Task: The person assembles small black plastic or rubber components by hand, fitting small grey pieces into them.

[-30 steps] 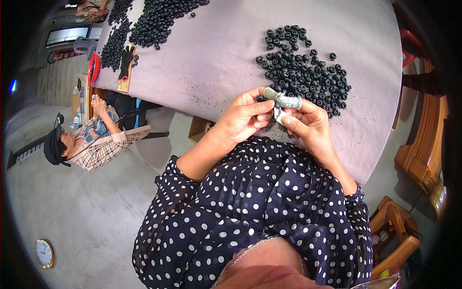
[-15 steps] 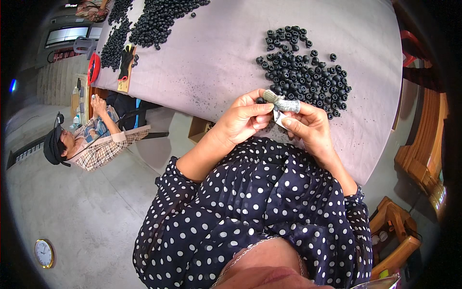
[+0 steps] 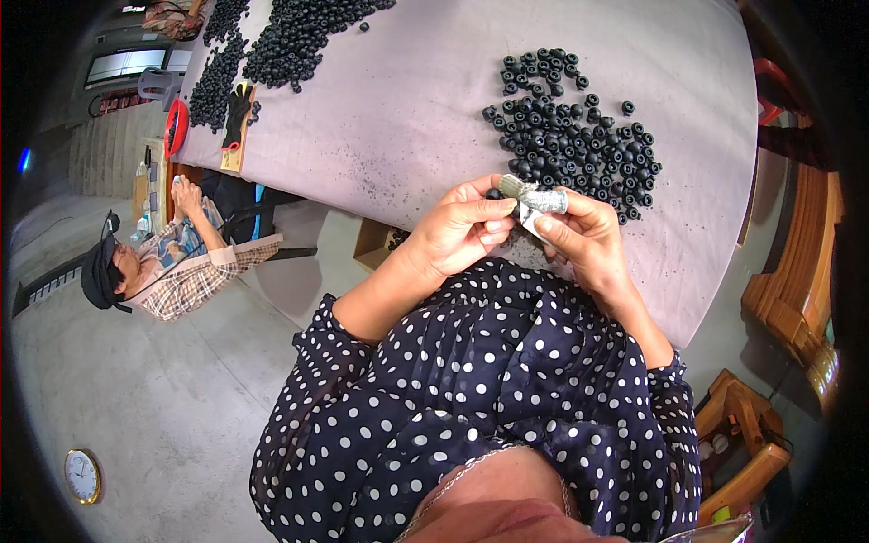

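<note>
My left hand [image 3: 460, 228] is closed at the near edge of the cloth-covered table, pinching a small round black part [image 3: 493, 194] between thumb and fingers. A greenish cloth finger cover [image 3: 514, 186] wraps one fingertip of this hand. My right hand [image 3: 588, 237] meets it from the other side, closed on a small flat whitish piece, like a blade [image 3: 534, 223]. A grey cloth finger cover [image 3: 549, 201] sits on its index finger. The fingertips nearly touch, and the contact between blade and part is mostly hidden. Just beyond lies a pile of similar black parts [image 3: 579, 136].
Larger heaps of black parts [image 3: 290, 45] lie far left on the table [image 3: 416, 90]. Near them are a black glove [image 3: 237, 118] and a red basin [image 3: 176, 128]. A person in a plaid shirt [image 3: 195, 281] sits to the left. A cardboard box [image 3: 371, 244] stands below the table edge.
Both hands have shifted very slightly, and more of the black part in my left hand shows. The whitish piece has tilted a little.
</note>
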`<action>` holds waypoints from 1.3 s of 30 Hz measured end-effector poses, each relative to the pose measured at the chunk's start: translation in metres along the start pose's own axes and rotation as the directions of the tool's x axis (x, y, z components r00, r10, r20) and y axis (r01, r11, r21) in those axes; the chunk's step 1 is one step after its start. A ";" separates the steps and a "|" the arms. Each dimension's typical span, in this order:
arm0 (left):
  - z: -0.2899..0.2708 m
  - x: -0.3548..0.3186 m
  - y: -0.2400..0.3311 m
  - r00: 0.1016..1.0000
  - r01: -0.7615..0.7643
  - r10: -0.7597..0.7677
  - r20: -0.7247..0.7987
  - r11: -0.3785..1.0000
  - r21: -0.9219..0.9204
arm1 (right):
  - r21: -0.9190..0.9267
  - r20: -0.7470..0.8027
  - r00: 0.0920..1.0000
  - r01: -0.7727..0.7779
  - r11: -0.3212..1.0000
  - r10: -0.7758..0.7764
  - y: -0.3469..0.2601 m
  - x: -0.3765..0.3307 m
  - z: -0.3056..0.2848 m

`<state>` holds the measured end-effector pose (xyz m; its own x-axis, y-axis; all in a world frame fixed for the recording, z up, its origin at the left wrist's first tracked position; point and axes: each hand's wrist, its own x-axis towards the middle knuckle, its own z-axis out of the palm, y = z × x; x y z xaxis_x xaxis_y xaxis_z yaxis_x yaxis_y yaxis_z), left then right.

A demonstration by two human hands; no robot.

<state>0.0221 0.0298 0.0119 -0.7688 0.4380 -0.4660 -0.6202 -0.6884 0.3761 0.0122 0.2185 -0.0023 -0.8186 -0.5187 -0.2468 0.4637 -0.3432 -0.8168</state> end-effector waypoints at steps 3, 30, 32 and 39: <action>0.004 -0.001 0.003 1.000 0.002 -0.002 -0.013 1.000 -0.007 | 0.068 0.001 0.999 -0.052 0.996 0.052 -0.007 -0.004 0.007; 0.000 -0.004 -0.003 1.000 -0.009 0.009 -0.015 1.000 -0.008 | 0.011 -0.007 0.999 -0.044 0.999 0.044 -0.001 -0.001 0.001; 0.000 -0.003 0.000 1.000 -0.018 0.018 -0.008 1.000 -0.003 | 0.035 0.011 0.999 -0.039 0.999 0.039 -0.003 -0.003 0.004; 0.003 -0.004 0.000 1.000 -0.027 0.028 -0.010 0.999 0.019 | 0.037 0.008 1.000 -0.030 0.999 0.029 -0.001 -0.003 0.005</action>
<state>0.0253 0.0295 0.0160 -0.7841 0.4132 -0.4632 -0.6017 -0.6890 0.4040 0.0160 0.2167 0.0022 -0.8017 -0.5351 -0.2663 0.5002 -0.3568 -0.7890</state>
